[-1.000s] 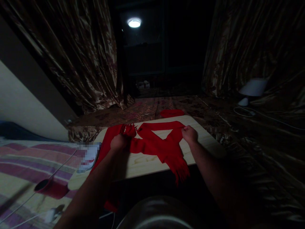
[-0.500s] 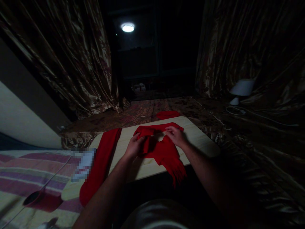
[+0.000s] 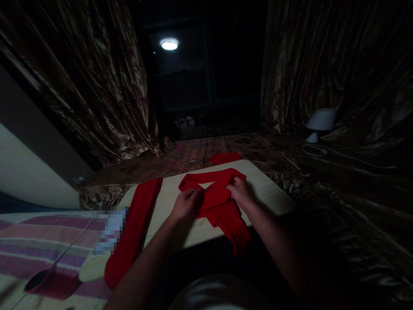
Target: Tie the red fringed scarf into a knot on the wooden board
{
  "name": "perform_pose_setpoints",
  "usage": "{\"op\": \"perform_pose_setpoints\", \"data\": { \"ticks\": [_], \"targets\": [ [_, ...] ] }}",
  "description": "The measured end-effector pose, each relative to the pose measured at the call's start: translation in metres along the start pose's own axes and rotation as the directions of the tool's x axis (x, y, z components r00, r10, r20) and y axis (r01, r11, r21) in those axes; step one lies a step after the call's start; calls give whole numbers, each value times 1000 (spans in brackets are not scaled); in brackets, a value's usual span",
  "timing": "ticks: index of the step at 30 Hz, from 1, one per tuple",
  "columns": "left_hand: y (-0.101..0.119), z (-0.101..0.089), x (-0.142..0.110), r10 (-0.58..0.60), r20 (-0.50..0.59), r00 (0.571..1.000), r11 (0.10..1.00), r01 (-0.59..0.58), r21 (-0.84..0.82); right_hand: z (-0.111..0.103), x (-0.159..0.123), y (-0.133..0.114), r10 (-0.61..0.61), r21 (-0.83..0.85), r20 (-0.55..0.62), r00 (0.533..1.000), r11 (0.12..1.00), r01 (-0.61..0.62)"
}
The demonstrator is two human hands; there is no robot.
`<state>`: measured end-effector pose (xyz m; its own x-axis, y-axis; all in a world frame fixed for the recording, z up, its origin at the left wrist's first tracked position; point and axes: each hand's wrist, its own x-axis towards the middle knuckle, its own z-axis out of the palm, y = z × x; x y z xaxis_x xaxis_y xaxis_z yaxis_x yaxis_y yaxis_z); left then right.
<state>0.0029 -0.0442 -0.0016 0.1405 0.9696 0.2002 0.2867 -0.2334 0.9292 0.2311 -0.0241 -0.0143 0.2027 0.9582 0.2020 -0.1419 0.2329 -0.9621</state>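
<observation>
A red fringed scarf (image 3: 222,202) lies bunched and crossed over itself on a light wooden board (image 3: 267,189). Its fringed end hangs over the board's near edge. My left hand (image 3: 186,203) is closed on the scarf's left fold. On the right fold, my right hand (image 3: 239,191) pinches the cloth just beside it. A second red scarf (image 3: 135,224) lies stretched along the board's left side, running down toward me. A small red folded piece (image 3: 225,157) lies beyond the board's far edge.
The board rests on a patterned bedspread (image 3: 193,155). A striped blanket (image 3: 41,237) with a dark red cup (image 3: 51,284) and a cable is at left. Shiny curtains hang behind, and a white lamp (image 3: 319,122) with a cable stands at right. The room is dim.
My left hand let go of the left scarf and moved right onto the crossed scarf. Both hands have drawn together, gathering it into a tighter bunch.
</observation>
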Motion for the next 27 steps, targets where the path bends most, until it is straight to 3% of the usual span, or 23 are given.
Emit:
{"op": "perform_pose_setpoints", "data": {
  "ticks": [2, 5, 8, 9, 10, 11, 13, 16, 18, 22, 27],
  "targets": [
    [-13, -3, 1, 62, 98, 993, 995, -69, 71, -25, 15, -9, -44, 11, -203, 978, 999, 47],
    [-32, -6, 2, 122, 231, 965, 951, -180, 250, -66, 35, -22, -179, -64, -480, 859, 983, 170],
    [-45, -7, 2, 159, 255, 954, 870, -257, 420, -101, 43, -33, -484, -391, -551, 680, 870, 302],
    [-47, -6, 2, 175, 257, 950, 838, -281, 467, -108, 42, -35, -565, -514, -522, 639, 806, 293],
    [-47, -5, 2, 186, 259, 948, 804, -298, 514, -113, 41, -37, -618, -621, -475, 626, 740, 259],
    [-47, -4, 2, 187, 259, 948, 770, -305, 561, -116, 38, -38, -638, -703, -416, 648, 678, 216],
    [-45, -1, 1, 167, 243, 955, 701, -289, 653, -113, 33, -37, -588, -804, -299, 751, 579, 134],
    [-39, 3, -2, 114, 167, 979, 610, -201, 766, -97, 26, -32, -409, -865, -159, 898, 496, 73],
    [-36, 2, -3, 81, 108, 991, 561, -135, 817, -85, 23, -28, -292, -889, -79, 953, 453, 64],
    [-37, -8, -4, 40, 14, 999, 519, -33, 854, -64, 15, -22, -151, -944, 83, 985, 304, 126],
    [-43, -20, -8, 21, -104, 994, 537, 77, 840, -47, 8, -19, -33, -914, 372, 928, 163, 372]
  ]
}}
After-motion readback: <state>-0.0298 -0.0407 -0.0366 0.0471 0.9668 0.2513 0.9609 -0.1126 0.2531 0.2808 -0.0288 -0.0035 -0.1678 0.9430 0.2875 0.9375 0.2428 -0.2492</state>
